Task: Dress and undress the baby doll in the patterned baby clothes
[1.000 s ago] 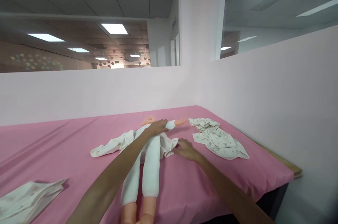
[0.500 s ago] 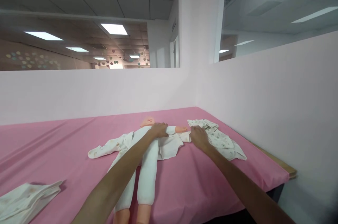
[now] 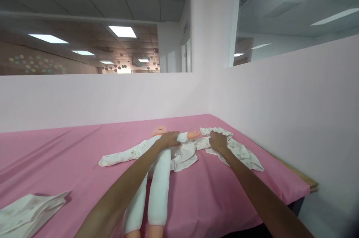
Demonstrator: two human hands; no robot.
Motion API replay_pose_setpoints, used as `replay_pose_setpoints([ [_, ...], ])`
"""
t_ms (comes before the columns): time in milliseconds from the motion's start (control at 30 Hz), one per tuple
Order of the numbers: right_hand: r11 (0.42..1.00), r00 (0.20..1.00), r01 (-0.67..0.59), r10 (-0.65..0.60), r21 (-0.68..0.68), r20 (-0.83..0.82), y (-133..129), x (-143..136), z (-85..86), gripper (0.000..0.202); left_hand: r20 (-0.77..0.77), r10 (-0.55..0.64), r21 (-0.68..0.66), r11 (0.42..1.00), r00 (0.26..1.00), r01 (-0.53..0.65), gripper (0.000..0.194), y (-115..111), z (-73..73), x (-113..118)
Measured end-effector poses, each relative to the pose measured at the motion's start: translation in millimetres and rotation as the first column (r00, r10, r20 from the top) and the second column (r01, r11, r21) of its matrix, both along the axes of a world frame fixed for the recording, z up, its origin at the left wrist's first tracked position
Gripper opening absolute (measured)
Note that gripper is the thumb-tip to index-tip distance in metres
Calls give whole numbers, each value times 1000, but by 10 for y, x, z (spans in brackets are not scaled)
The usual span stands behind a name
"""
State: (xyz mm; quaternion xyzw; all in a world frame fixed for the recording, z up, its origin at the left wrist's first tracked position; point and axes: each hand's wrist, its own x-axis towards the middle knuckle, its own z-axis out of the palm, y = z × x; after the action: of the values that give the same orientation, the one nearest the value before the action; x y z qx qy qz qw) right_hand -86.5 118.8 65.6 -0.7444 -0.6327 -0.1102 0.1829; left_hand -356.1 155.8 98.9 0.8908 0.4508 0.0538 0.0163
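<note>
A baby doll with a white cloth body lies on its back, its head at the far end and mostly hidden behind my forearm and hand. My left hand is closed around its upper arm on the right side. That arm sticks out to the right, bare of any sleeve. A white printed baby shirt lies under the doll, with one sleeve over the doll's arm on the left. Its other sleeve stretches right, just below the doll's hand, and my right hand grips the end of it.
A second printed baby garment lies crumpled beneath and beyond my right hand. Folded white cloth rests at the near left. Pink cloth covers the table, which meets white walls behind and on the right.
My right hand has moved right, drawing the sleeve out longer. The shirt and the doll have shifted slightly right, and the left-side sleeve has straightened. My left hand keeps its hold.
</note>
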Motion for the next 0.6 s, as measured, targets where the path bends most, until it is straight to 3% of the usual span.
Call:
replay_pose_setpoints([
  [267,954,949,-297,293,-25,-117,32,-946,-342,41,13,-2,-15,1000,1000,2,38,-5,-37,27],
  [400,967,940,-253,238,-32,-244,168,-1207,-450,42,10,9,-21,1000,1000,-9,41,-23,-46,51],
  [600,986,884,-164,154,15,-441,250,-1211,-511,23,120,-88,-45,995,989,94,45,-174,13,171],
])
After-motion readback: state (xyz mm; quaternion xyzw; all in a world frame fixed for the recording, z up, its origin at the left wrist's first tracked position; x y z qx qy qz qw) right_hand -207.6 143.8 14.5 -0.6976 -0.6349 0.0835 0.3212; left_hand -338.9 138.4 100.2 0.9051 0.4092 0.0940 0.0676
